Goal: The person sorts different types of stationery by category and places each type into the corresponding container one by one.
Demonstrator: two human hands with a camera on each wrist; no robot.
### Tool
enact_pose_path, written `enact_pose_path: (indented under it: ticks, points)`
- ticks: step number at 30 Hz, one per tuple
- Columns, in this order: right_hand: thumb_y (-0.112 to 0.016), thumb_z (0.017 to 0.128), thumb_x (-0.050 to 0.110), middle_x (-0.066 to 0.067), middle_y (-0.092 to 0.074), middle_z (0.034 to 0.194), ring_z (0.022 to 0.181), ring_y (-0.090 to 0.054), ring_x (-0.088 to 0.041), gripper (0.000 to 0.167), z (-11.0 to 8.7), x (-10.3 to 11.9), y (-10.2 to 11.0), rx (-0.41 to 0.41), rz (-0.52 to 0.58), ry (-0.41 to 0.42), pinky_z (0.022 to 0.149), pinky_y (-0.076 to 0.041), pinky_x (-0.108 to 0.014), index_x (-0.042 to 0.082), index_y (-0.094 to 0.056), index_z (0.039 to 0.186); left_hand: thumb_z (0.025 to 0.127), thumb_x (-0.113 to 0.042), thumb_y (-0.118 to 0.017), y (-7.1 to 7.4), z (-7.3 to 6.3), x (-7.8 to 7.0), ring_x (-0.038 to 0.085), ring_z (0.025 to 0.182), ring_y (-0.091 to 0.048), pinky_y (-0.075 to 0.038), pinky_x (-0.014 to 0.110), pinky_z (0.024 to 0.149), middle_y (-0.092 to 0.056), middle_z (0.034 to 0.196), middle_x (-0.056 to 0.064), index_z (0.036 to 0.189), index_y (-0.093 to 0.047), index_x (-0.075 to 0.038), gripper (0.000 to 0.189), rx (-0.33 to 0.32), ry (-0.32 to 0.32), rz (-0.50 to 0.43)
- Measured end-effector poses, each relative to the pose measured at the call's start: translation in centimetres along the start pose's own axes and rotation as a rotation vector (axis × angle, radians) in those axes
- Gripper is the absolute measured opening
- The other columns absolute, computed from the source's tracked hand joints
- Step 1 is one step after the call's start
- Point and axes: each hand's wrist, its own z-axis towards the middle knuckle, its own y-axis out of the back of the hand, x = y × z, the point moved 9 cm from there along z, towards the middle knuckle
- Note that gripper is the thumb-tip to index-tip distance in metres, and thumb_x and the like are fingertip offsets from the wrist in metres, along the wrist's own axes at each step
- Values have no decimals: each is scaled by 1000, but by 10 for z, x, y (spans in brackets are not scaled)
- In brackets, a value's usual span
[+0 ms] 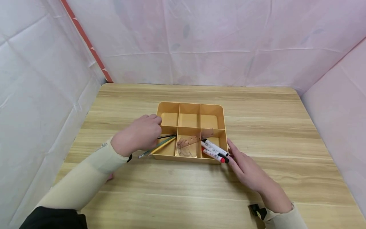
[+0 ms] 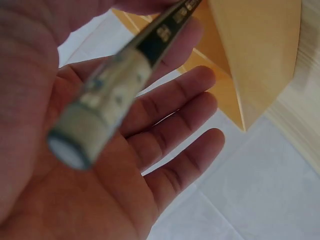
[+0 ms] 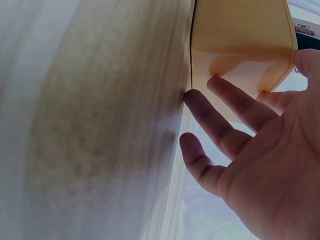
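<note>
- Although pencils overhang its rim, the tray [image 1: 186,159] bears stationery along its front row in the head view; judged from this, placing is well advanced.
- Done: three markers [image 1: 216,148] lie in the tray's front-right compartment; a protractor [image 1: 186,152] lies at its front middle, with a ruler [image 1: 194,140] crossing into the front-right.
- Remaining, as a judgement: release and seating of the black pencil [image 1: 166,136], blue-green pencil [image 1: 160,145] and yellow pencil [image 1: 164,145] at the tray's front-left compartment.
- Axes: pencils slant from the tray's front-left corner inward; ruler slants toward back-right; markers slant oppositely, ends over the front-right corner.
- Positions: left hand [image 1: 143,132] at the tray's left side; right hand [image 1: 248,168] at its front-right corner.
- Left wrist view: thumb and forefinger appear to pinch a dark pencil [image 2: 125,82], other fingers extended. Blunt end faces the palm; shaft runs trayward. Which head-view pencil it is cannot be told.
- Right wrist view: spread fingers touch the tray's outer wall, grasping nothing.
</note>
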Motion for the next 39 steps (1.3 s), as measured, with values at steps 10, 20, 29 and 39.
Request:
enact_pose_path:
  ticks: [10, 20, 29, 39]
  points:
    - [-47, 111, 22, -27, -62, 139, 131, -57, -47, 66, 0, 2, 0, -4, -4, 10, 109, -42, -68, 16, -13, 168, 79, -10, -68, -1, 1, -2, 24, 81, -43, -38, 32, 62, -50, 84, 3, 53, -51, -18, 32, -13, 8, 17]
    - [-46, 111, 22, -27, -61, 141, 133, -56, -47, 66, 0, 2, 0, 4, -4, 8, 110, -41, -68, 16, -13, 168, 82, -11, -69, -3, -2, -3, 26, 83, -45, -41, 35, 63, -54, 89, 5, 55, -55, -18, 31, -41, 15, 6]
    - [-46, 111, 23, -29, -60, 141, 133, -56, -49, 66, 0, 0, 0, 9, -5, 0, 110, -41, -68, 15, -13, 168, 82, -9, -68, -4, -5, -1, 31, 104, -54, -49, 41, 73, -65, 113, 12, 56, -59, -17, 29, -73, 32, -4]
    - [-46, 111, 23, -29, -60, 141, 132, -56, -48, 66, 0, 1, 0, 10, -8, 1, 109, -42, -68, 15, -12, 168, 83, -10, -70, -7, -8, 1, 33, 119, -55, -53, 48, 86, -65, 126, 14, 61, -66, -14, 22, -51, 50, -61]
